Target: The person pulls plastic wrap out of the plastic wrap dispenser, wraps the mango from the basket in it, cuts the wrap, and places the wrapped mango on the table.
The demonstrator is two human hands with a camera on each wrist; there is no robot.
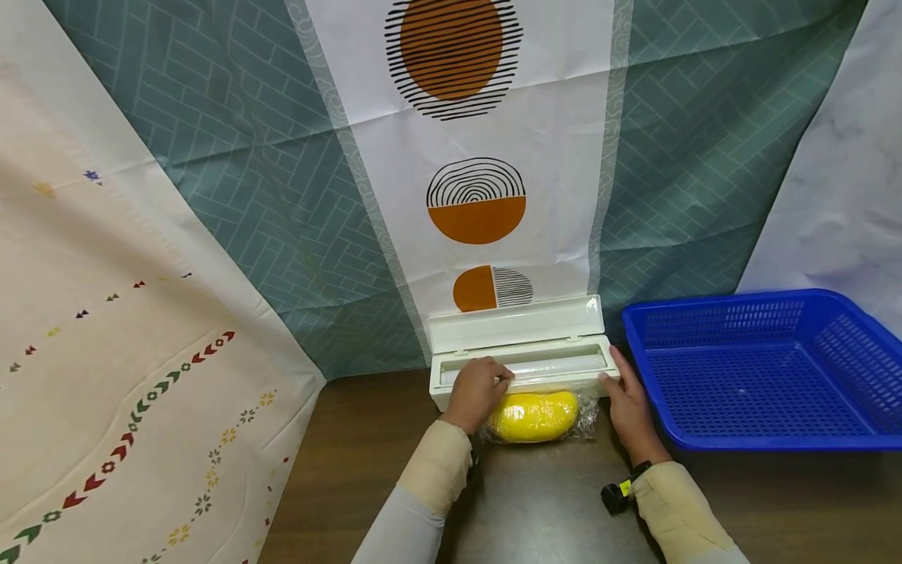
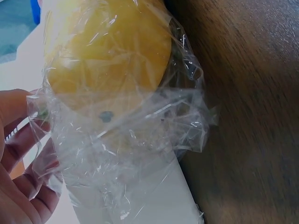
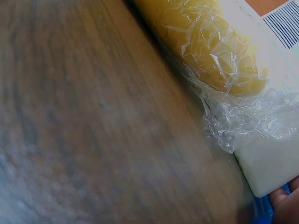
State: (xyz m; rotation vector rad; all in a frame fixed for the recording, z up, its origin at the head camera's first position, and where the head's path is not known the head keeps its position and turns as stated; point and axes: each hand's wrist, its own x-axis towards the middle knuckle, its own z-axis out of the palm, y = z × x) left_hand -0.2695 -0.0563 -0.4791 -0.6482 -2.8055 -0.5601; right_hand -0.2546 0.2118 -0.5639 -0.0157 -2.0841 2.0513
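Note:
A white cling film dispenser (image 1: 524, 356) stands against the wall cloth with its lid tipped up, a roll of cling film (image 1: 557, 366) inside. My left hand (image 1: 479, 392) reaches over its front left, fingers bent at the roll; whether they pinch the film is unclear. In the left wrist view, bent fingers (image 2: 44, 198) show beside clear wrap. My right hand (image 1: 630, 403) grips the dispenser's right end, thumb in front, fingers at the side. Before the dispenser lies a yellow, curved, rounded thing (image 1: 535, 417) wrapped in crumpled clear film (image 3: 261, 116); its kind is not plain.
A blue plastic basket (image 1: 747, 448) stands just right of the dispenser and my right hand. Behind the dispenser hangs a patterned cloth (image 1: 366, 337). Another printed cloth (image 1: 176, 439) borders the brown wooden table (image 1: 366, 454) on the left.

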